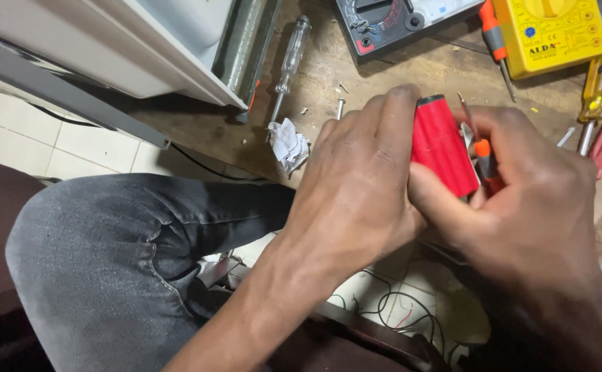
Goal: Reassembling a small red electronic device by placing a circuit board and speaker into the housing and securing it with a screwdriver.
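Both hands meet over the edge of a wooden workbench [397,76]. My left hand [359,186] wraps around a red cylindrical object [440,146] with a black end cap, fingers curled over its top. My right hand [528,200] grips the same red object from the right, thumb pressed on its lower side. Between the right fingers sits a small orange-handled tool [485,157] with a thin metal tip pointing up. How the tool meets the red object is hidden by the fingers.
On the bench lie a clear-handled screwdriver [288,58], a crumpled white paper [288,143], a dark multimeter [383,24], a yellow multimeter [552,31], a yellow-handled screwdriver [596,89] and loose screws. A white appliance panel [128,48] is at upper left. My knee in grey jeans [115,255] and loose wires [397,303] are below.
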